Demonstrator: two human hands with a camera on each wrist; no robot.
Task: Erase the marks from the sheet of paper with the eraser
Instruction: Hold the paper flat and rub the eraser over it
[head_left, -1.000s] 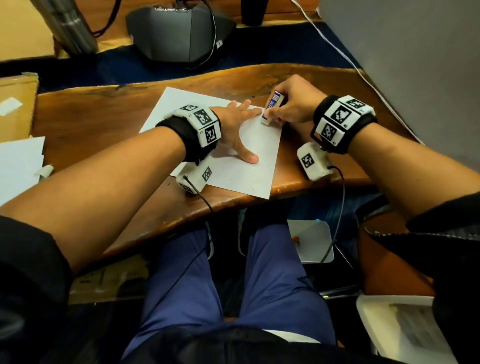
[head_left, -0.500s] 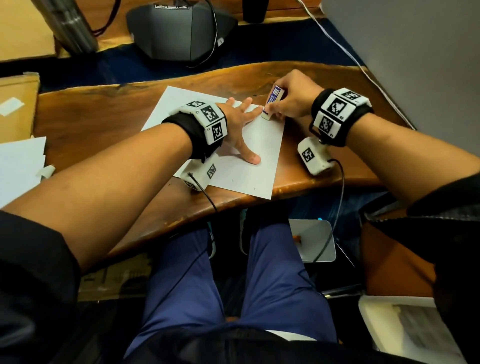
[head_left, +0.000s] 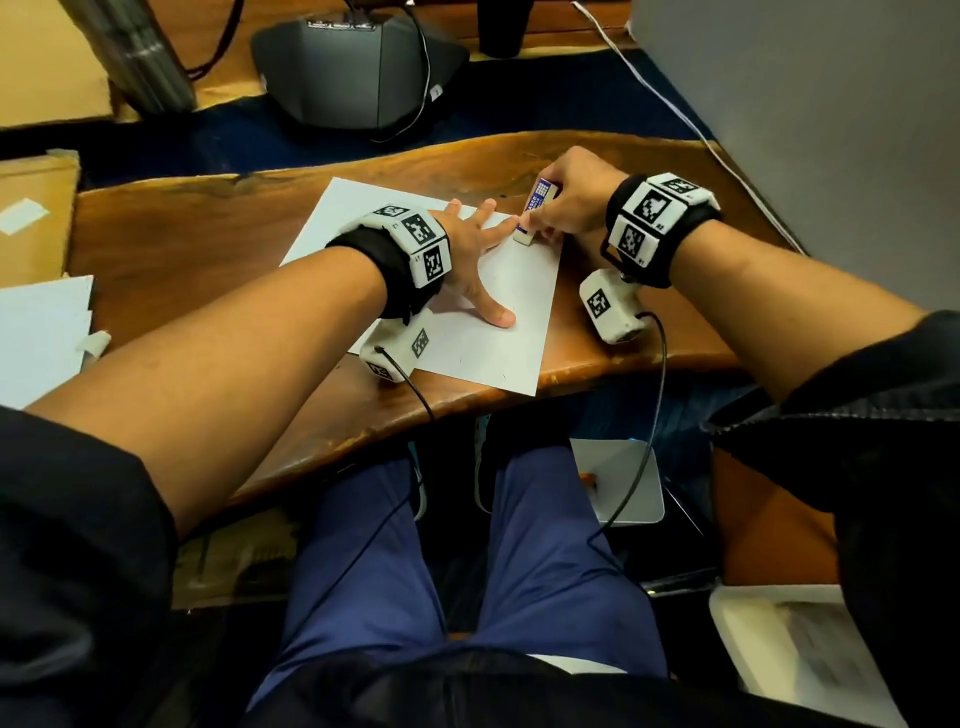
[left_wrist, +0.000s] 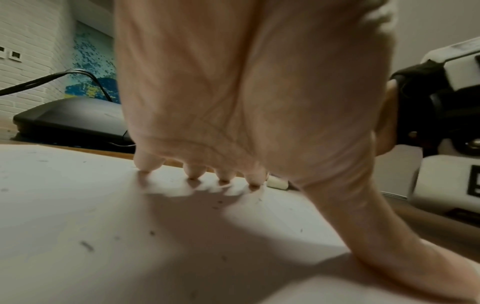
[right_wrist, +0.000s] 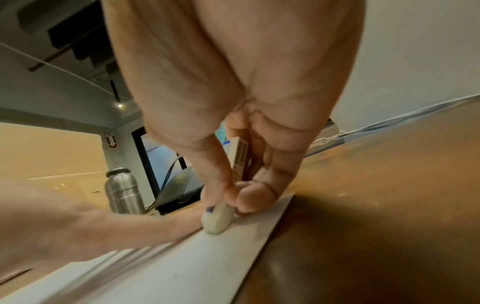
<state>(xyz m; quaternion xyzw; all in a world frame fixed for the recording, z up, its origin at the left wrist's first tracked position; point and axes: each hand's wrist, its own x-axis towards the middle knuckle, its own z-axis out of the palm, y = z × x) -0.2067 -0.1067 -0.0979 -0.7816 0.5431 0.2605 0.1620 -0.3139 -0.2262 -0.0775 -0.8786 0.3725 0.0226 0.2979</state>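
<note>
Pinching the small white sleeved eraser (head_left: 531, 218) low, the right hand (head_left: 571, 200) presses it near the far edge of the thin white paper sheet (head_left: 498, 332); the flat, spread left hand (head_left: 475, 260) pins this light, crease-prone sheet to the brown wooden table (head_left: 197, 249).

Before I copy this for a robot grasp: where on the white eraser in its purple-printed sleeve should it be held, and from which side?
Grip the white eraser by its sleeved middle from above, as the right hand pinches it. It stands tilted, bare tip on the white paper sheet, so that tip must stay free.

Dark grey device (head_left: 358, 67) with cables beyond the wooden table (head_left: 171, 244); steel bottle (right_wrist: 124, 191); stacked white sheets (head_left: 36, 338) at left.
</note>
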